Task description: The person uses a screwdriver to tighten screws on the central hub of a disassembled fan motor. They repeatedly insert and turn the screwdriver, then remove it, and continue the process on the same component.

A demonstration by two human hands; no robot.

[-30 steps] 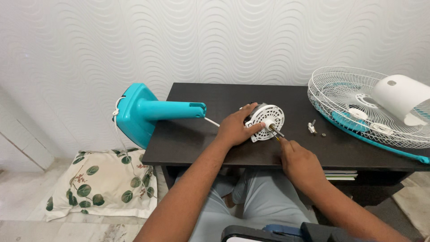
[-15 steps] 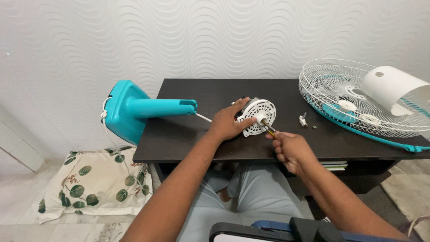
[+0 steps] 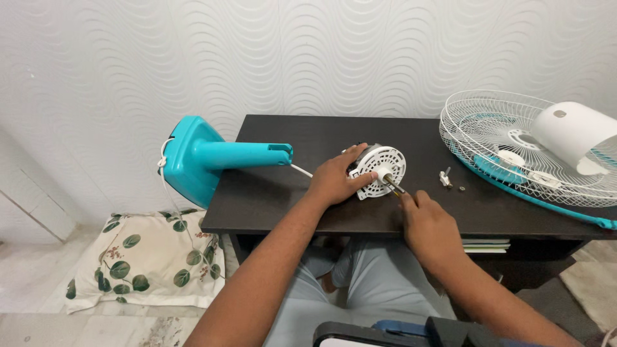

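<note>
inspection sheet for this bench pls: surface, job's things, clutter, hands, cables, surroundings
Surface: dark wooden table, bare in front of the hands.
Job's things: white vented round fan motor lying on the table; thin screwdriver with its tip at the motor's face.
Clutter: small metal screws; white wire fan guard with a white plastic cover resting on it; teal fan stand overhanging the left edge.
Hands: left hand grips the motor; right hand holds the screwdriver.
Cables: white cord from stand to motor.
Surroundings: wavy white wall; leaf-print cushion on the floor.
</note>
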